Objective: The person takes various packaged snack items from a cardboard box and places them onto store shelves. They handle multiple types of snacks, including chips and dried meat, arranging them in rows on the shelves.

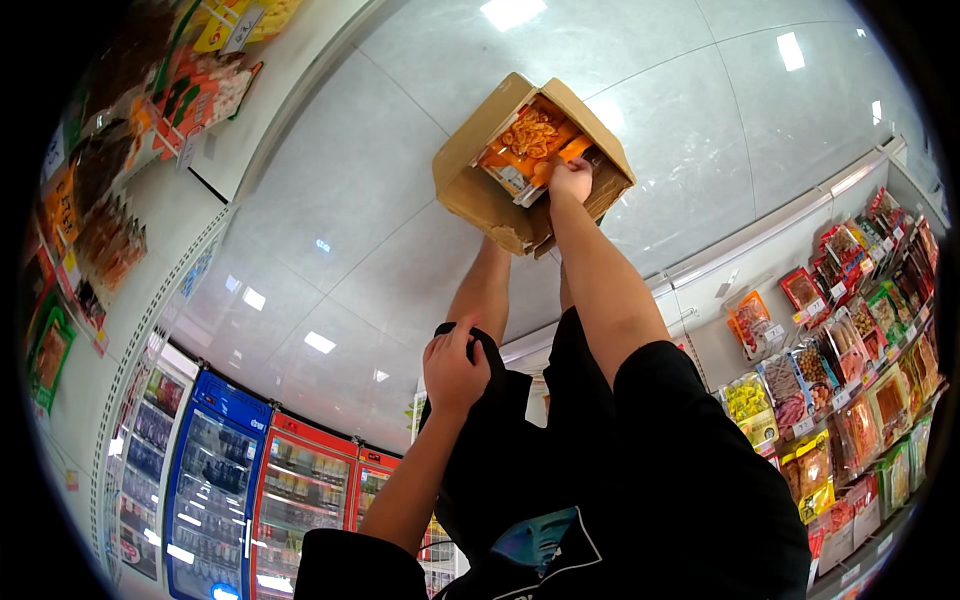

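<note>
My right hand reaches into an open cardboard box on the floor. Its fingers are bent around the edge of an orange snack packet, and the fingertips are partly hidden. Through the packet's clear window, yellow-orange dried pieces show. The packet leans in the box, with a dark gap beside it. My left hand rests on my left knee, over the hem of black shorts, and holds nothing. Its fingers are a little apart.
Shelving with hanging bagged snacks runs along the right. More packets hang on a rack at the left. Behind, at the lower left, stand a blue glass-door fridge and red ones. Grey floor tiles surround the box.
</note>
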Motion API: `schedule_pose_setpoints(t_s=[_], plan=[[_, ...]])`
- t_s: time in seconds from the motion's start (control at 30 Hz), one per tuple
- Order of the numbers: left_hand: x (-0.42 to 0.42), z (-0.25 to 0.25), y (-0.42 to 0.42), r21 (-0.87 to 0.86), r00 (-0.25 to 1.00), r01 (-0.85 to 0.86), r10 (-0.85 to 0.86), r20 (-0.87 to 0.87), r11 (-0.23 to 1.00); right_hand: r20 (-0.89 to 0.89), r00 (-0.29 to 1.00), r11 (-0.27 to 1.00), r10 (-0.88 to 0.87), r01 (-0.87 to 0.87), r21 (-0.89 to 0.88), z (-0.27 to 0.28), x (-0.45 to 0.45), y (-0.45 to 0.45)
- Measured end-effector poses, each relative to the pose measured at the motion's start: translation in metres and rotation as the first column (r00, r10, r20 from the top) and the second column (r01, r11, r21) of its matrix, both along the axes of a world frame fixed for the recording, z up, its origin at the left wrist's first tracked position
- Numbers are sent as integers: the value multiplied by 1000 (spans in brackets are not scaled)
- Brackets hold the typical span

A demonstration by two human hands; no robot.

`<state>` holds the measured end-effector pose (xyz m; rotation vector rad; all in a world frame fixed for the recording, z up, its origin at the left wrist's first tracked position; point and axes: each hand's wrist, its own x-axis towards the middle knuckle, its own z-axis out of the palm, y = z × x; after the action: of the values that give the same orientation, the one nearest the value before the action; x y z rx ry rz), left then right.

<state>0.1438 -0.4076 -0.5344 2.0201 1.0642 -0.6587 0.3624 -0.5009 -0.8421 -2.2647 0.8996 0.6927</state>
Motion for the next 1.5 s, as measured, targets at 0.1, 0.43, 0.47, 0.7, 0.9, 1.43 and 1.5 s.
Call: schedule_pose_setpoints(t_s=[0.1,0.43,0.47,0.7,0.9,1.43,1.5], plan=[[4,3,-3,13,1000,2,-2,-22,1000,-167,985,971,49,-8,241,28,9,21],[4,2,4,-20,1000,14,-14,1,1000,-395,912,925,-110,239,295,1,9,27],[4,2,4,-25,1000,12,-12,2,1000,-401,904,898,-150,294,326,-3,6,24],[3,2,3,-11,1000,24,-24,8,1000,-467,846,660,-257,507,555,-11,-11,17],[-3,-2,0,7,999,47,-47,-4,999,-309,946,933,-101,198,302,15,-1,40],[39,21,-84,-538,646,-705,731,-219,462,44,956,751,290,-256,608,367,-23,-42],[64,51,-81,-718,346,-696,874,-342,-5,-44,950,732,310,-209,648,453,-8,-50]])
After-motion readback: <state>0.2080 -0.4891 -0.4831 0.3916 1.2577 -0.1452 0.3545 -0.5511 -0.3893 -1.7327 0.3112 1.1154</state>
